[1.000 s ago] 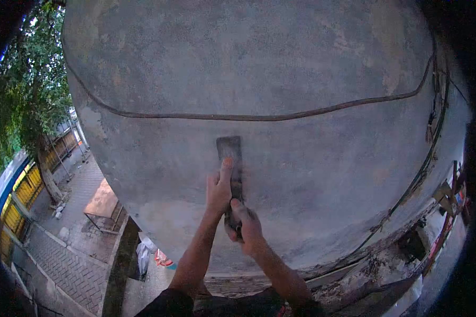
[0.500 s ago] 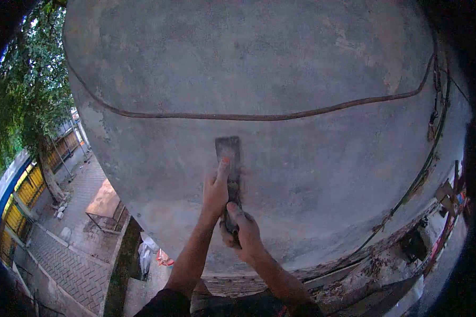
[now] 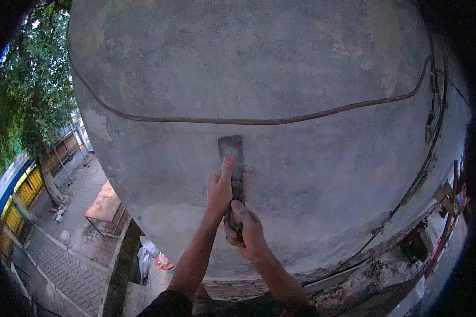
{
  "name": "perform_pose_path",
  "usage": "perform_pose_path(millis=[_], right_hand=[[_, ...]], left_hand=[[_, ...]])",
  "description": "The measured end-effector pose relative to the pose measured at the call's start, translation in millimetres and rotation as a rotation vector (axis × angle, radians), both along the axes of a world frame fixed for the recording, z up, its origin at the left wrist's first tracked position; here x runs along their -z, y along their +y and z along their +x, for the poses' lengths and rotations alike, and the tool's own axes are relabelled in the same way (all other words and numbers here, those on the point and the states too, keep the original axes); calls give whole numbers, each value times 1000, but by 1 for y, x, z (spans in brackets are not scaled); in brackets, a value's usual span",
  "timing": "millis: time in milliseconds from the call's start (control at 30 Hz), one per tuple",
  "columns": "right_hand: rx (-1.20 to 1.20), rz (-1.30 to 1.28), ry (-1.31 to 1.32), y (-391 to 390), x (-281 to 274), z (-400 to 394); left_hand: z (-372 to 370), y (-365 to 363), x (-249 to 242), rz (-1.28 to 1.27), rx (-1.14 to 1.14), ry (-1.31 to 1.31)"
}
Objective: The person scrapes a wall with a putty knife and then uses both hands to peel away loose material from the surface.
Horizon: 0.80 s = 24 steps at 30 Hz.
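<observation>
At the centre, a dark flat-bladed tool points to twelve o'clock before a grey wall, below a cable. The left hand pinches its blade, thumb in front, fingers behind; toward six o'clock, the right hand has its fingers curled around the handle, thumb on top.

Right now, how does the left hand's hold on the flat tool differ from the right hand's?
The left hand sits higher, near the wide end of the flat tool; the right hand grips lower down. The left thumb lies by that wide end, while the right thumb rests on the lower part. Both are bare and hold one tool.
</observation>
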State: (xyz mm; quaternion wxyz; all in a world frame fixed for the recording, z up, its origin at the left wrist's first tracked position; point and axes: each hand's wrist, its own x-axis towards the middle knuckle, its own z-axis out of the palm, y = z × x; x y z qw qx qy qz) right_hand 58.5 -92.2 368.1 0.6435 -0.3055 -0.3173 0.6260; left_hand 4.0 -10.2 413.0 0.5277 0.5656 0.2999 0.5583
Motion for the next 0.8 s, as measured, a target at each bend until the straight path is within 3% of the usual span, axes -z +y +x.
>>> perform_pose_path(millis=[133, 200, 267, 333, 433, 533, 633, 700, 767, 800], right_hand=[[64, 24, 97, -13, 5, 2], [61, 48, 139, -11, 5, 10], [57, 48, 164, -11, 2, 14], [51, 37, 179, -12, -4, 15], [39, -14, 131, -19, 2, 16], [100, -20, 122, -15, -1, 19], [18, 6, 92, -16, 7, 21], [54, -59, 83, -17, 4, 19], [52, -57, 80, -14, 2, 20], [34, -23, 83, -11, 1, 23]], left_hand=[[11, -10, 3, 21, 115, 21], [17, -15, -3, 264, 48, 73], [21, -20, -9, 274, 60, 71], [23, -19, -17, 65, 153, 29], [21, -21, -7, 140, 78, 126], [30, -18, -6, 142, 60, 15], [26, -16, -1, 28, 259, -63], [27, -14, 7, 301, 1, 55], [28, -13, 6, 312, -43, 76], [28, -15, -6, 185, 44, 37]])
